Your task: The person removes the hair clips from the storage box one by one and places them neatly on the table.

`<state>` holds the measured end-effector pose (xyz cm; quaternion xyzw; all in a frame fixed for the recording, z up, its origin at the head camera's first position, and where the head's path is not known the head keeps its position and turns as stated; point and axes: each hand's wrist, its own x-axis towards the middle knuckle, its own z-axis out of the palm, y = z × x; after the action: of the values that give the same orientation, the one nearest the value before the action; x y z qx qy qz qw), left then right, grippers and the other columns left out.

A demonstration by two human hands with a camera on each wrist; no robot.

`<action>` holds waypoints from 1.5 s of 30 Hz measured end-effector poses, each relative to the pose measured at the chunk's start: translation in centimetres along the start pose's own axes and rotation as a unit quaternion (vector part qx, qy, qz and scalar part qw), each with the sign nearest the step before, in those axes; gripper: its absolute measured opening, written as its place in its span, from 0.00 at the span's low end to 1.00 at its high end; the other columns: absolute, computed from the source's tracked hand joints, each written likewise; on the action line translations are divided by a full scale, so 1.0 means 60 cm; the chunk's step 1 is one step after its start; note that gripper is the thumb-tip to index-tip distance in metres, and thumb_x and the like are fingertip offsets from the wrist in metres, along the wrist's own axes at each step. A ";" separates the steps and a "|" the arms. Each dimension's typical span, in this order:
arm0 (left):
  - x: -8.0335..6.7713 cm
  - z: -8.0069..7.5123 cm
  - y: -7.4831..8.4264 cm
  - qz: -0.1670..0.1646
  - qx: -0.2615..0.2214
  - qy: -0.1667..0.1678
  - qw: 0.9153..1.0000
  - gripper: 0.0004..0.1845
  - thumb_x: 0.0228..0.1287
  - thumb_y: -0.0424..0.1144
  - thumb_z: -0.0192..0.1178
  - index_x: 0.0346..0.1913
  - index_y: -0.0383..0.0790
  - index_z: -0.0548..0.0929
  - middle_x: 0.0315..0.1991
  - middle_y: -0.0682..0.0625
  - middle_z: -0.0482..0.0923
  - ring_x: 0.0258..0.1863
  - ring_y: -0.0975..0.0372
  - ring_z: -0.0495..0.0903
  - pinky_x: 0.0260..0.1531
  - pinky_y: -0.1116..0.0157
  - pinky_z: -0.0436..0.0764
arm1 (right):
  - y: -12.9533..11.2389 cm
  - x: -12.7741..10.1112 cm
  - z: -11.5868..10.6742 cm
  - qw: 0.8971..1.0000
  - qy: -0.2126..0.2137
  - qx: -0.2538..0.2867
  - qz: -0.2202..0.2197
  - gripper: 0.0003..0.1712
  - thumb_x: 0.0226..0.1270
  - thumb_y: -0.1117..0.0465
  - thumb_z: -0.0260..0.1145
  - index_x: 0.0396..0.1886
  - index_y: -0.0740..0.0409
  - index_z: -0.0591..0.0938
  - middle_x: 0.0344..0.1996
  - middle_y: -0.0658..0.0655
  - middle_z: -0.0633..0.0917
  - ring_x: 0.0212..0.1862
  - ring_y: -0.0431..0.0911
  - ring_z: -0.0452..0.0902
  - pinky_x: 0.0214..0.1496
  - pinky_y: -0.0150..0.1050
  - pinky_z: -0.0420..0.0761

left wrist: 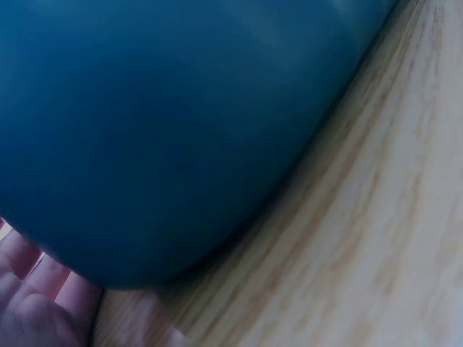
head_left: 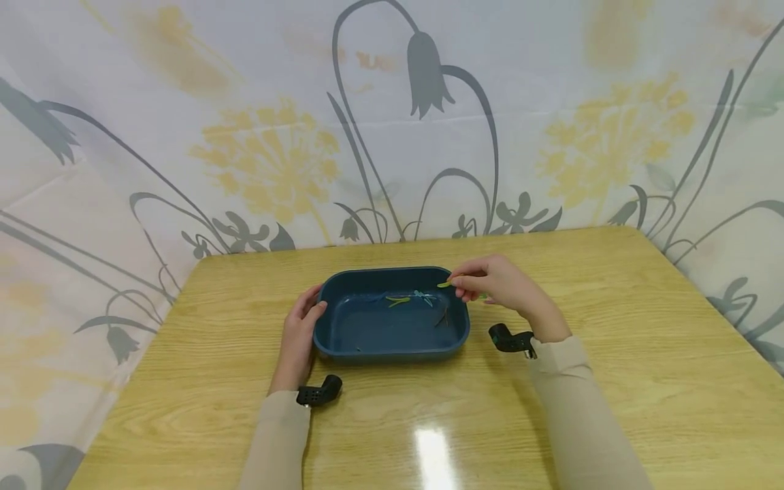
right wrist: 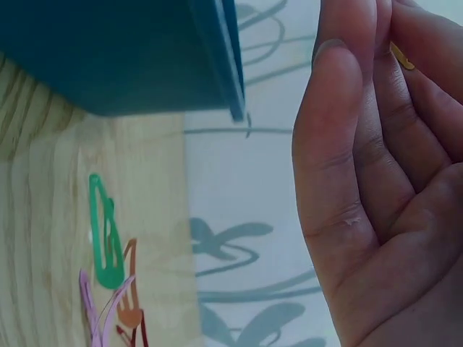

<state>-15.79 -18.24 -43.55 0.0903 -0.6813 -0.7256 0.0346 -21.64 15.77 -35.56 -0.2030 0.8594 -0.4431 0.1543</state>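
Note:
A dark blue rectangular bin (head_left: 392, 333) with rounded corners stands on the table. My left hand (head_left: 301, 323) grips its left end, thumb over the rim and fingers along the outer wall; the left wrist view shows some of those fingers (left wrist: 43, 296) beside the blue wall. Over the bin's right back corner, my right hand (head_left: 493, 282) pinches a yellow-green snap hair clip (head_left: 444, 284) between thumb and fingers. Inside the bin lie another yellow-green hair clip (head_left: 398, 300), light blue clips (head_left: 423, 297) and a brownish clip (head_left: 442, 317).
On the table right of the bin, partly hidden by my right hand in the head view, lie a green hair clip (right wrist: 107, 238), a purple one (right wrist: 98, 311), an orange one (right wrist: 130, 303) and a dark red one. A flower-patterned cloth (head_left: 380, 150) hangs behind the wooden table (head_left: 612, 327).

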 end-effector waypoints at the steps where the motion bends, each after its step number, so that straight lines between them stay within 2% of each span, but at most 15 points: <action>1: 0.000 0.000 -0.001 -0.001 -0.001 0.001 1.000 0.21 0.68 0.43 0.51 0.63 0.50 0.68 0.63 0.54 0.65 0.62 0.64 0.64 0.63 0.62 0.61 | 0.004 0.000 -0.001 1.000 0.002 0.007 0.005 0.20 0.63 0.44 0.59 0.44 0.53 0.82 0.32 0.54 0.83 0.35 0.49 0.79 0.30 0.42 0.74; 6: 0.000 0.000 -0.002 0.000 0.001 0.000 1.000 0.21 0.68 0.43 0.51 0.63 0.50 0.68 0.63 0.53 0.65 0.62 0.64 0.63 0.63 0.62 0.61 | 0.022 0.000 -0.007 0.999 0.016 0.030 -0.005 0.18 0.65 0.47 0.58 0.44 0.54 0.82 0.33 0.59 0.83 0.36 0.54 0.78 0.29 0.43 0.76; 11: 0.001 -0.001 -0.002 0.002 0.005 0.001 1.000 0.21 0.67 0.43 0.52 0.62 0.50 0.69 0.62 0.53 0.66 0.61 0.63 0.65 0.62 0.62 0.62 | 0.039 0.000 -0.016 0.999 0.020 0.038 -0.022 0.21 0.65 0.47 0.58 0.45 0.59 0.81 0.36 0.66 0.81 0.37 0.58 0.77 0.30 0.45 0.76; 16: 0.000 -0.001 -0.003 0.007 0.004 0.000 1.000 0.21 0.67 0.43 0.52 0.62 0.48 0.69 0.62 0.53 0.66 0.61 0.63 0.65 0.62 0.61 0.62 | 0.057 -0.003 -0.023 0.998 0.035 0.050 -0.009 0.23 0.65 0.48 0.58 0.49 0.62 0.79 0.36 0.65 0.82 0.35 0.54 0.77 0.38 0.48 0.76; 20: -0.001 -0.001 -0.005 0.004 0.004 0.005 1.000 0.21 0.67 0.43 0.52 0.62 0.49 0.69 0.62 0.53 0.67 0.61 0.63 0.65 0.62 0.61 0.62 | 0.073 -0.004 -0.026 0.998 0.033 0.061 0.005 0.23 0.65 0.49 0.59 0.49 0.63 0.79 0.37 0.66 0.81 0.34 0.52 0.76 0.39 0.49 0.76; 26: 0.000 0.000 -0.005 0.008 0.005 0.004 1.000 0.21 0.67 0.43 0.52 0.62 0.49 0.69 0.62 0.53 0.66 0.61 0.63 0.65 0.62 0.62 0.62 | 0.083 -0.006 -0.032 0.996 0.034 0.086 0.014 0.24 0.66 0.51 0.58 0.51 0.66 0.76 0.42 0.70 0.79 0.37 0.59 0.79 0.42 0.52 0.77; 33: -0.013 0.005 0.014 -0.003 0.002 -0.002 1.000 0.21 0.68 0.41 0.50 0.64 0.47 0.68 0.64 0.51 0.65 0.63 0.62 0.63 0.63 0.61 0.61 | 0.097 -0.009 -0.040 0.994 0.074 0.072 0.029 0.22 0.70 0.54 0.53 0.53 0.67 0.74 0.42 0.69 0.78 0.37 0.53 0.77 0.43 0.40 0.78; 39: -0.023 0.013 0.035 -0.006 0.011 -0.002 1.000 0.22 0.68 0.39 0.49 0.64 0.45 0.67 0.64 0.50 0.65 0.62 0.61 0.63 0.63 0.62 0.61 | 0.106 -0.014 -0.046 0.993 0.077 0.075 0.043 0.24 0.69 0.51 0.54 0.53 0.66 0.74 0.44 0.67 0.77 0.39 0.53 0.77 0.43 0.42 0.78; 42: -0.024 0.013 0.036 -0.009 0.016 -0.003 1.000 0.22 0.69 0.40 0.49 0.64 0.45 0.66 0.64 0.50 0.65 0.62 0.61 0.63 0.63 0.62 0.61 | 0.112 -0.016 -0.047 0.993 0.073 0.081 0.054 0.24 0.68 0.51 0.55 0.52 0.66 0.74 0.43 0.67 0.77 0.38 0.51 0.77 0.43 0.42 0.78; 45: -0.013 0.005 0.018 0.001 0.021 0.003 1.000 0.22 0.68 0.42 0.50 0.64 0.47 0.68 0.63 0.51 0.66 0.62 0.62 0.64 0.62 0.62 0.62 | 0.116 -0.016 -0.047 0.992 0.071 0.081 0.062 0.24 0.68 0.50 0.55 0.51 0.66 0.75 0.43 0.66 0.77 0.40 0.50 0.77 0.45 0.42 0.77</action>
<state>-15.19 -17.86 -42.38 0.0930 -0.6963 -0.7108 0.0355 -23.51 21.84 -39.63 -0.1046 0.8402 -0.5143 0.1364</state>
